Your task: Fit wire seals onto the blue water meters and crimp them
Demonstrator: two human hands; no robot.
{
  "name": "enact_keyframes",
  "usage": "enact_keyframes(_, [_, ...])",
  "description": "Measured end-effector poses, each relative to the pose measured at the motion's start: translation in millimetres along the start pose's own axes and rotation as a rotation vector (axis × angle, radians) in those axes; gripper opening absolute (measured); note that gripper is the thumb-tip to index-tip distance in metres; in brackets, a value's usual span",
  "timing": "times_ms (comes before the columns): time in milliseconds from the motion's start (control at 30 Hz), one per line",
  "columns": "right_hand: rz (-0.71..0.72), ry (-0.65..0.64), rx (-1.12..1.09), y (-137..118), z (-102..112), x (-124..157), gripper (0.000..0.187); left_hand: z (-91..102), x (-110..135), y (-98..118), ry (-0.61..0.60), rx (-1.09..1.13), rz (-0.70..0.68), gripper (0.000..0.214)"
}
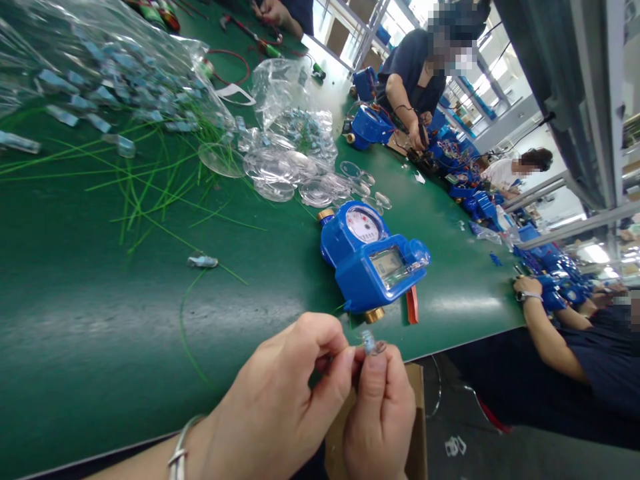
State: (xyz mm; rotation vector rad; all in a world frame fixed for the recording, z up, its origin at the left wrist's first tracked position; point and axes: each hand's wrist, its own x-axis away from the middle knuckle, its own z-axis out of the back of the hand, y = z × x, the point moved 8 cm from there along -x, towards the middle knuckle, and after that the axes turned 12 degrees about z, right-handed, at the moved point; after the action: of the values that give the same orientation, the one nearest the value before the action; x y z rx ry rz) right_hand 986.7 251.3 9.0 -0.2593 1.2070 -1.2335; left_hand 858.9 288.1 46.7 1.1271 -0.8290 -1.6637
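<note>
My right hand (380, 413) pinches a small clear-and-blue wire seal (369, 342) between thumb and fingers at the table's front edge. Beside it, my left hand (295, 387), a bangle on its wrist, is closed in a pinch that touches the right fingers. What the left fingertips hold is too small to make out; a thin green wire shows faintly close by. Just beyond both hands lies a blue water meter (367, 267) with a round dial, a small display and brass ends. An orange-red strip (412, 305) sticks out by its near side.
One loose wire seal (203, 261) lies left on the green table (100, 320). Farther back are a plastic bag of seals (135, 80), green wires (145, 193) and clear discs (273, 173). Co-workers handle blue meters (370, 127) on the right. A cardboard box (417, 413) stands below the edge.
</note>
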Motion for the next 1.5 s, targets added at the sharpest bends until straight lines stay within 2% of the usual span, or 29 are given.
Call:
enact_keyframes(200, [0.149, -0.008, 0.185, -16, 1, -4, 0.020, 2.6, 0, 4, 0.031, -0.030, -0.041, 0.011])
enact_keyframes(900, [0.146, -0.022, 0.209, -13, -3, -8, 0.019, 1.9, 0, 1, 0.016, -0.056, -0.042, 0.014])
enact_keyframes(1067, [0.219, -0.027, 0.217, -15, -4, -6, 0.017, 2.9, -2, 2, 0.029, -0.051, -0.046, 0.013])
enact_keyframes(1333, [0.416, 0.032, 0.343, -29, -4, -10, 0.015, -4.4, -7, -9, -0.097, -0.051, 0.056, 0.009])
enact_keyframes(1500, [0.522, -0.005, 0.488, -33, -4, -12, 0.017, -4.0, -14, -11, -0.183, -0.136, 0.057, 0.014])
